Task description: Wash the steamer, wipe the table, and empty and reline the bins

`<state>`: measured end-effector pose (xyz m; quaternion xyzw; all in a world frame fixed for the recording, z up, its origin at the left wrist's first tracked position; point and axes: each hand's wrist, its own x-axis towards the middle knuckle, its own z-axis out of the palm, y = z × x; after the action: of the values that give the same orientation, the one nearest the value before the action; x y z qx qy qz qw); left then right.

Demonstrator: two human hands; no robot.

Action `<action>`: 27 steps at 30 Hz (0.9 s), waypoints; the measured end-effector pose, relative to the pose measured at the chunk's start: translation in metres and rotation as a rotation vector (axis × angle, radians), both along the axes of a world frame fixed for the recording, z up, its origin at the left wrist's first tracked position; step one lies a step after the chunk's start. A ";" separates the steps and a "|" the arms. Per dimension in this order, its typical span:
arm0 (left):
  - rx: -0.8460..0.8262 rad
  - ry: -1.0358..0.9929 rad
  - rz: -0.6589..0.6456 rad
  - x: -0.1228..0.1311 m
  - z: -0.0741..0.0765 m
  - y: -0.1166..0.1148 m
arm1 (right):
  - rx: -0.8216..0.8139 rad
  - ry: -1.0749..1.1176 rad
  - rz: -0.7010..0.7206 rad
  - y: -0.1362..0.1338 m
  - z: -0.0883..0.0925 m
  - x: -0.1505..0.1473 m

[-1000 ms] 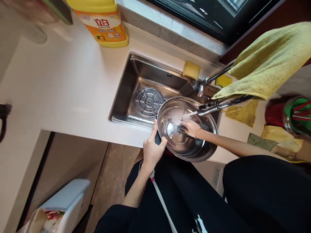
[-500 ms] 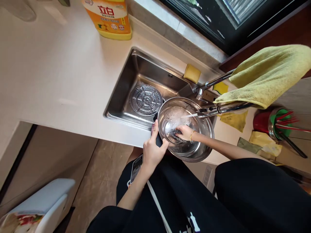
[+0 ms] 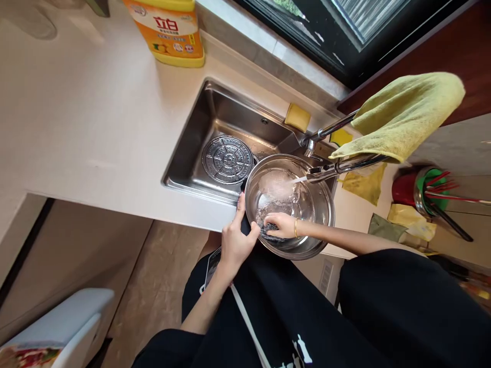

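A shiny steel pan (image 3: 321, 207) is tilted at the front right of the sink, over its edge. My left hand (image 3: 238, 240) is closed at the pan's near-left side, round what looks like its dark handle, thumb against the rim. Inside the pan my right hand (image 3: 282, 225), with a gold bracelet at the wrist, is curled over a steel wool scrubber (image 3: 270, 234) and presses it on the lower left wall. Water runs from the faucet (image 3: 320, 175) into the pan and splashes on its bottom.
The steel sink (image 3: 187, 138) has a round patterned drain cover (image 3: 227, 159). A yellow sponge (image 3: 297, 117) sits on its back edge, and a yellow cloth (image 3: 402, 115) drapes over the faucet. An orange detergent jug (image 3: 172, 38) stands behind left; a red container (image 3: 406, 190) is at right.
My right hand has moved the scrubber left and slightly down across the pan, closer to my left hand. My left hand keeps its hold. The whole view has shifted a little.
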<state>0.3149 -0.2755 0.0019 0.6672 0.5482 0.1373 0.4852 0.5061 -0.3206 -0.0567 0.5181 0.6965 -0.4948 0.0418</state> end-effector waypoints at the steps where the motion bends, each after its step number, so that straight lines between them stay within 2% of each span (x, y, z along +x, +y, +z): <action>1: 0.009 -0.008 0.001 -0.002 -0.001 -0.002 | 0.030 0.019 -0.031 0.005 -0.002 -0.005; 4: 0.024 -0.022 0.000 -0.005 -0.002 -0.005 | 0.117 -0.030 -0.196 0.027 -0.010 -0.010; 6: 0.034 -0.017 0.004 -0.006 -0.003 -0.007 | 0.142 -0.119 -0.254 0.033 -0.011 -0.007; 8: 0.035 -0.002 0.004 -0.007 -0.003 -0.009 | 0.087 -0.182 -0.158 0.026 -0.005 0.001; 12: 0.030 0.009 0.002 -0.006 -0.003 -0.010 | -0.092 -0.344 0.253 -0.001 0.017 0.030; 14: 0.037 -0.006 0.015 -0.006 -0.004 -0.010 | -0.104 -0.486 0.357 -0.008 0.023 0.042; 17: 0.041 -0.026 0.034 -0.004 -0.005 -0.009 | -0.039 -0.484 0.359 -0.007 0.020 0.043; 22: 0.049 -0.031 0.037 -0.002 -0.006 -0.008 | 0.121 -0.248 0.167 -0.004 0.005 0.024; 24: 0.043 -0.023 0.036 -0.002 -0.007 -0.007 | 0.100 -0.288 0.206 -0.006 0.005 0.029; 27: 0.049 -0.028 0.037 -0.001 -0.007 -0.007 | 0.030 -0.454 0.339 -0.009 0.013 0.049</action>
<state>0.3135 -0.2825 -0.0048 0.6667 0.5500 0.1688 0.4737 0.5553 -0.3292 -0.0433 0.4925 0.7531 -0.3416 0.2713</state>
